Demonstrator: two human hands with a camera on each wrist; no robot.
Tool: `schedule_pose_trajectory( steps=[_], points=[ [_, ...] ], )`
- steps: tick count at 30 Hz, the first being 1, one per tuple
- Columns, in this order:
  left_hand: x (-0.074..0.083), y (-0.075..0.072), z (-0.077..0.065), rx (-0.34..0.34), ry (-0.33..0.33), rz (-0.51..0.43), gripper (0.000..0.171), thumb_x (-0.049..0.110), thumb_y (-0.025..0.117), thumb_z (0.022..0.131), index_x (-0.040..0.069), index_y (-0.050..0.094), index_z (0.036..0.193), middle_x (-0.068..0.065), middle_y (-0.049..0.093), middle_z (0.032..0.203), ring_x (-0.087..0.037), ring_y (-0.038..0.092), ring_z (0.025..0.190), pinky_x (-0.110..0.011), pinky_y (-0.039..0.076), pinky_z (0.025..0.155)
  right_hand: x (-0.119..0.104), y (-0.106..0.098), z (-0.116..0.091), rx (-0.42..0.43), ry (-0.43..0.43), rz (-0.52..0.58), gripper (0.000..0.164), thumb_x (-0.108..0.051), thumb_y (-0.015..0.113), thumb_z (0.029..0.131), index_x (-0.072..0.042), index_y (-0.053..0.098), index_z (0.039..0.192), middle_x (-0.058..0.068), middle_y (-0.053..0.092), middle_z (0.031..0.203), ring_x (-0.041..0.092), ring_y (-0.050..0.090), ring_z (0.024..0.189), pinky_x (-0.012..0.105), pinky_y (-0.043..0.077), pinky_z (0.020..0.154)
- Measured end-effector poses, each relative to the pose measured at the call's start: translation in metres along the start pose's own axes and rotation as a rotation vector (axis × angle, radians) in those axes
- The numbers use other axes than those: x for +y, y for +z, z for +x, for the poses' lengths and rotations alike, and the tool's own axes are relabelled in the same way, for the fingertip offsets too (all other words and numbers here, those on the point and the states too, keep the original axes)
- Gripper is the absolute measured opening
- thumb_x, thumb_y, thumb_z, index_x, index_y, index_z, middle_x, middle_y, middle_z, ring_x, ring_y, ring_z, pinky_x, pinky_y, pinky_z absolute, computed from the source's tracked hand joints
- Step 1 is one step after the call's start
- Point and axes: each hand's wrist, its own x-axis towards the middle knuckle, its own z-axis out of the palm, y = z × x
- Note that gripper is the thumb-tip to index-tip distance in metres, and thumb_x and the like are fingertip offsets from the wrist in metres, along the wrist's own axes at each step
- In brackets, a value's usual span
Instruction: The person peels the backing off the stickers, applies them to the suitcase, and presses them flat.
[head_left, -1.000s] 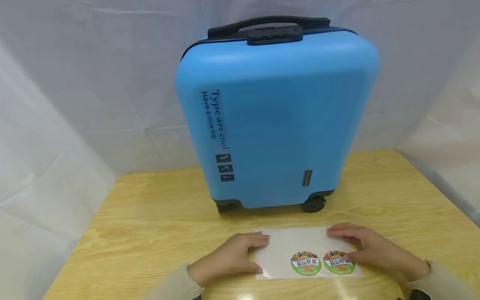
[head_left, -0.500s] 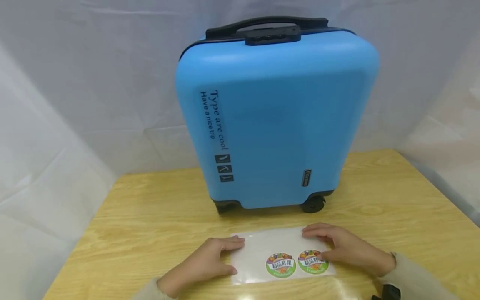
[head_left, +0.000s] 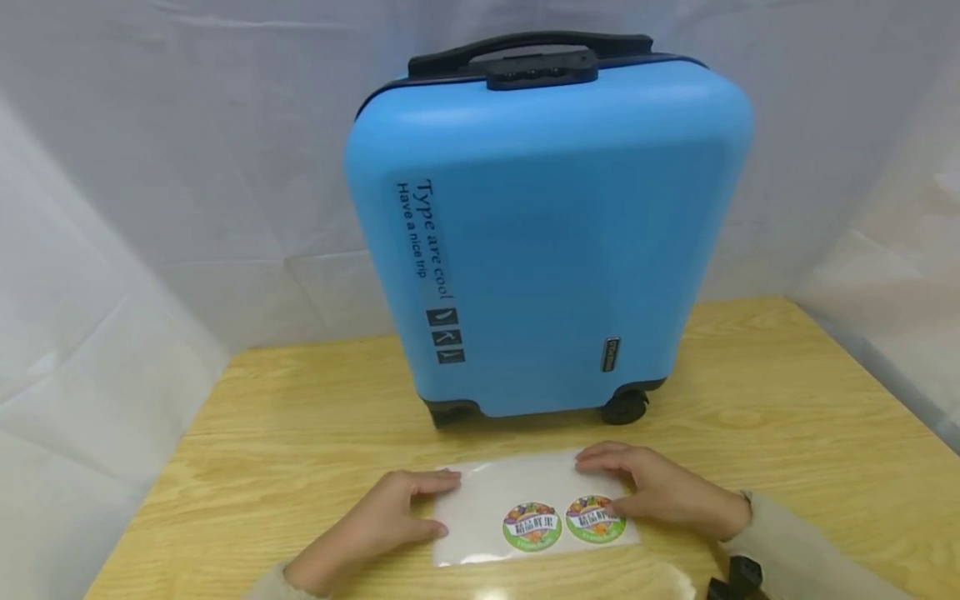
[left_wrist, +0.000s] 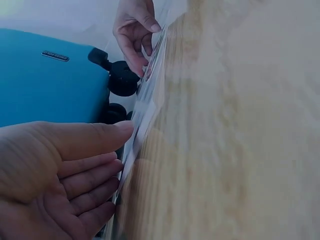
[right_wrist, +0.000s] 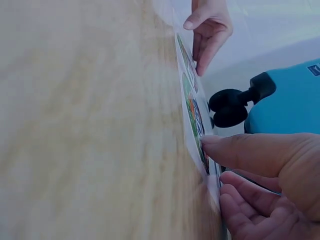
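A clear plastic sheet lies on the table in front of the suitcase, bearing two round fruit stickers side by side. The left sticker shows whole; the right sticker is partly covered by a thumb. My left hand touches the sheet's left end, thumb and fingers spread and fairly straight. At the other end my right hand rests its thumb on the right sticker, with its fingertips at the far corner. In the right wrist view that thumb presses the sticker's edge while the fingers bend loosely.
Behind the sheet a blue suitcase stands upright on the wooden table. It has a black handle on top and black wheels below. White cloth hangs at the back and sides. A black device sits by the right sleeve.
Both hands and the sheet with its stickers have slid left along the table, turning slightly midway. The suitcase stays put.
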Motion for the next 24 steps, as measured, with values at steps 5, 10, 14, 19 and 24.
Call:
schedule_pose_trajectory(
  steps=[5,10,14,19,24],
  points=[
    [-0.0012,-0.0021,-0.0007,0.026,-0.006,-0.004,0.052,0.013,0.078,0.074,0.004,0.062,0.123,-0.010,0.057,0.130,-0.033,0.049,0.124,-0.049,0.035,0.103,-0.0025,-0.0007,0.0038,-0.019,-0.002,0.023,0.050,-0.016,0.070,0.084,-0.007,0.055,0.131,0.014,0.045,0.140,0.040,0.037,0.129,0.024,0.036,0.104],
    [-0.0027,-0.0035,-0.0003,0.038,-0.001,0.011,0.050,0.014,0.078,0.075,0.005,0.063,0.122,-0.009,0.058,0.129,-0.033,0.050,0.123,-0.050,0.036,0.102,-0.0030,-0.0009,0.0044,-0.030,0.013,0.098,0.050,-0.015,0.070,0.084,-0.006,0.055,0.131,0.017,0.042,0.140,0.043,0.035,0.130,0.017,0.035,0.101],
    [-0.0021,-0.0036,0.0003,0.043,0.009,0.008,0.051,0.015,0.077,0.075,0.005,0.062,0.122,-0.009,0.059,0.128,-0.032,0.051,0.122,-0.049,0.036,0.102,-0.0019,-0.0004,0.0040,-0.020,0.007,0.107,0.049,-0.017,0.070,0.085,-0.006,0.055,0.130,0.018,0.043,0.140,0.044,0.035,0.129,0.016,0.035,0.100],
    [0.0008,-0.0029,0.0010,0.074,0.052,0.004,0.048,0.013,0.076,0.076,0.001,0.062,0.121,-0.012,0.060,0.125,-0.032,0.053,0.119,-0.048,0.038,0.101,-0.0032,-0.0002,0.0033,0.009,0.007,0.088,0.046,-0.018,0.070,0.085,-0.006,0.057,0.128,0.017,0.047,0.137,0.043,0.039,0.127,0.019,0.036,0.101],
    [0.0070,-0.0032,0.0043,0.080,0.089,0.007,0.046,0.011,0.074,0.078,0.000,0.062,0.121,-0.012,0.061,0.124,-0.029,0.055,0.118,-0.047,0.039,0.101,-0.0053,-0.0010,-0.0003,0.067,0.024,-0.002,0.047,-0.022,0.072,0.083,-0.006,0.059,0.125,0.014,0.052,0.132,0.040,0.044,0.124,0.038,0.040,0.103]
  ],
)
